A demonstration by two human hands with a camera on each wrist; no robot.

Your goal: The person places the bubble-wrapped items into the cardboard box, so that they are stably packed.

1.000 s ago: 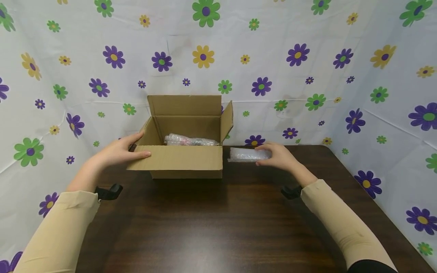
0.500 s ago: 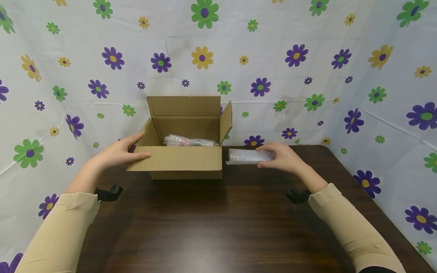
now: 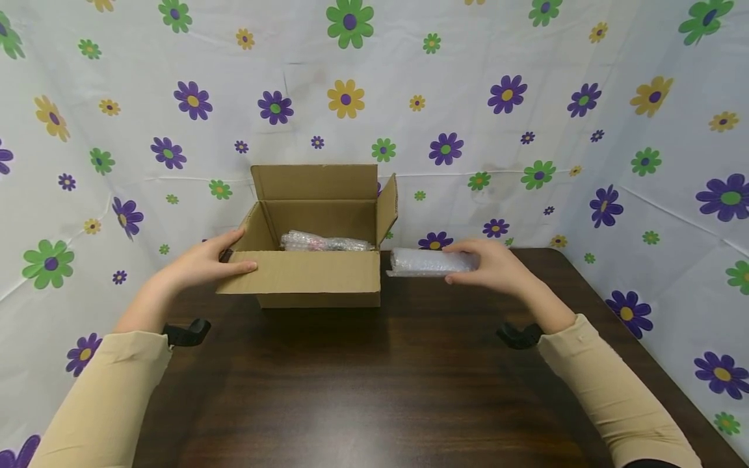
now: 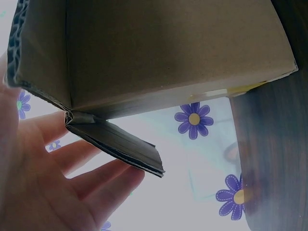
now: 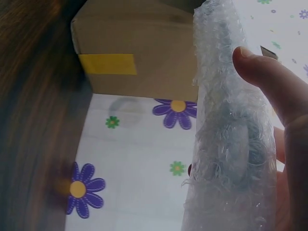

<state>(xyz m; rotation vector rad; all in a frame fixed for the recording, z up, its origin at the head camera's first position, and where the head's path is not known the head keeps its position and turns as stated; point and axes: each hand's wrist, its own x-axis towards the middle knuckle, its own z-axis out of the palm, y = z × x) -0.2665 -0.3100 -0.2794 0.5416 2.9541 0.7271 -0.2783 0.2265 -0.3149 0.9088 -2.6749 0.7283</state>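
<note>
An open cardboard box [image 3: 318, 279] stands on the table, its flaps up or folded out. My left hand [image 3: 196, 266] holds the box at its left front corner, thumb on the front flap, fingers behind the left side flap [image 4: 115, 142]. Inside lies a bubble-wrapped bundle [image 3: 328, 241] with a hint of pink; its lower part is hidden by the front flap. Right of the box my right hand [image 3: 488, 266] grips a long bubble-wrapped package [image 3: 430, 261] between thumb and fingers. What the wrap covers is unclear, though something dark shows through in the right wrist view.
The dark wooden table [image 3: 351, 383] stretches in front of the box and to the right. A white cloth [image 3: 386, 71] with flower prints hangs behind and at both sides. Yellow tape [image 5: 108, 63] is stuck on the box's side. Each wrist wears a black camera mount.
My right hand has drawn slightly to the right and tilted the bubble-wrapped package, which moved with it. My left hand and the box have stayed in place.
</note>
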